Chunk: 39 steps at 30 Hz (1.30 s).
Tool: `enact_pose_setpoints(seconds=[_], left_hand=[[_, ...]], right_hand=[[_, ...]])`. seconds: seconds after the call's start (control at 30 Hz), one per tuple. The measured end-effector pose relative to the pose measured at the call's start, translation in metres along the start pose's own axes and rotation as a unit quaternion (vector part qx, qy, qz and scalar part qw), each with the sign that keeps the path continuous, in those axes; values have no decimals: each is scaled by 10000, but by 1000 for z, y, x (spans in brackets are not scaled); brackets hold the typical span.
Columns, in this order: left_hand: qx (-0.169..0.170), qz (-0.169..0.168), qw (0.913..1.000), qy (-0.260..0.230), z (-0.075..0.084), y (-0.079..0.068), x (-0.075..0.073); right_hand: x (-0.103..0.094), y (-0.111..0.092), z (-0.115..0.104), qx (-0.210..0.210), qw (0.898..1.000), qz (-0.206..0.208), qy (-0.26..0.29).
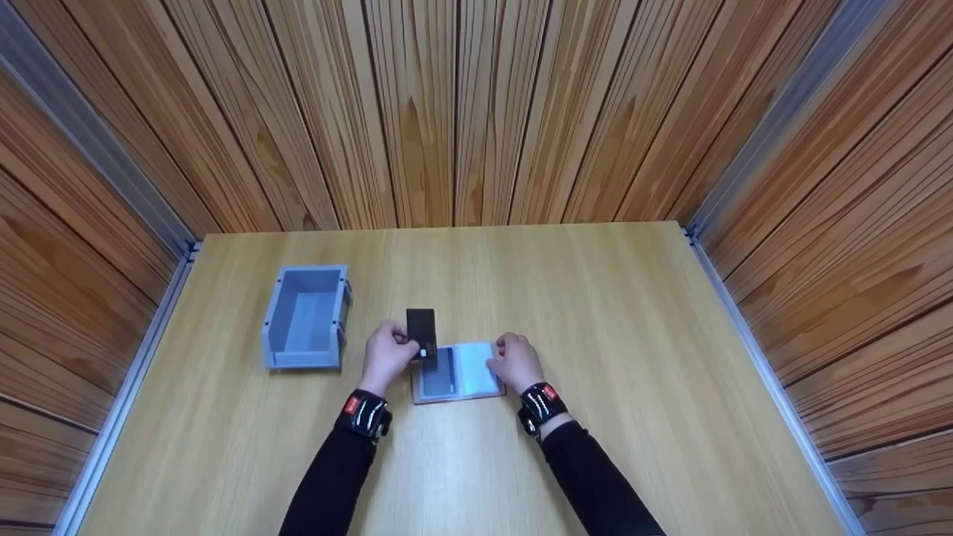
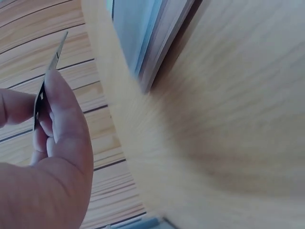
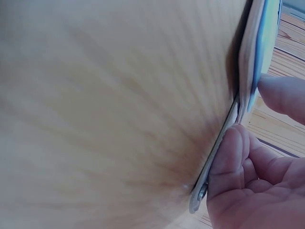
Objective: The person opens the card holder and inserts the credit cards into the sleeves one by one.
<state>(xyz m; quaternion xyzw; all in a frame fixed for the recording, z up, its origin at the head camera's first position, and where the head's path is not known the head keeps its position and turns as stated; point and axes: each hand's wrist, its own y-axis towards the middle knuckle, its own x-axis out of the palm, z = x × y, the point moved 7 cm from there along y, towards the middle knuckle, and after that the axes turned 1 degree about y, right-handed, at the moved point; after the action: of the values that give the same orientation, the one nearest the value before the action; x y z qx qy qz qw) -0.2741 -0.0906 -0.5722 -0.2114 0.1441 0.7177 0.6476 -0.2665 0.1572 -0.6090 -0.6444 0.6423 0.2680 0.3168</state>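
Observation:
My left hand (image 1: 387, 354) pinches a black card (image 1: 421, 327) between thumb and fingers, upright above the left half of an open card holder (image 1: 476, 372). Seen edge-on in the left wrist view, the card (image 2: 39, 101) is apart from the holder. The holder lies flat on the table; its left page looks dark blue-grey and its right page is pale and shiny. At the right edge, my right hand (image 1: 519, 362) grips the holder, thumb on the pages and fingers by the cover. A strap with a metal snap (image 3: 203, 192) shows beside those fingers in the right wrist view.
A grey-blue plastic bin (image 1: 302, 359) stands on the table to the left of my left hand, with no contents visible. The wooden table (image 1: 595, 298) is bordered by wood-plank walls (image 1: 417, 112) at the back and both sides.

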Motion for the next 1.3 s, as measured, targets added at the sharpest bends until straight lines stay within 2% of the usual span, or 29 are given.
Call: enact_pose_setpoints(seconds=[0.13, 0.3, 0.47, 0.6, 0.8, 1.0, 1.3], left_hand=[[-258, -333, 9984, -386, -5, -5, 12], [-380, -652, 9942, -767, -7, -11, 25], [-416, -830, 9951, -327, -9, -16, 33], [-236, -909, 9956, -24, -9, -20, 39], [-95, -910, 9958, 8, -9, -24, 45], [-197, -985, 9947, -197, -11, -26, 49], [-108, -965, 9952, 81, -8, -28, 51]], right_hand=[[-1, 0, -1, -41, 10000, -23, 4], [-2, -1, -1, -102, 9999, -25, -22], [-1, -1, 0, -92, 10000, -13, -11], [-1, -1, 0, -122, 9999, 24, -29], [-1, 0, 1, -33, 10000, -26, 7], [-1, 0, 0, 27, 10000, -49, 7], [-2, -1, -3, -37, 9999, 34, -125]])
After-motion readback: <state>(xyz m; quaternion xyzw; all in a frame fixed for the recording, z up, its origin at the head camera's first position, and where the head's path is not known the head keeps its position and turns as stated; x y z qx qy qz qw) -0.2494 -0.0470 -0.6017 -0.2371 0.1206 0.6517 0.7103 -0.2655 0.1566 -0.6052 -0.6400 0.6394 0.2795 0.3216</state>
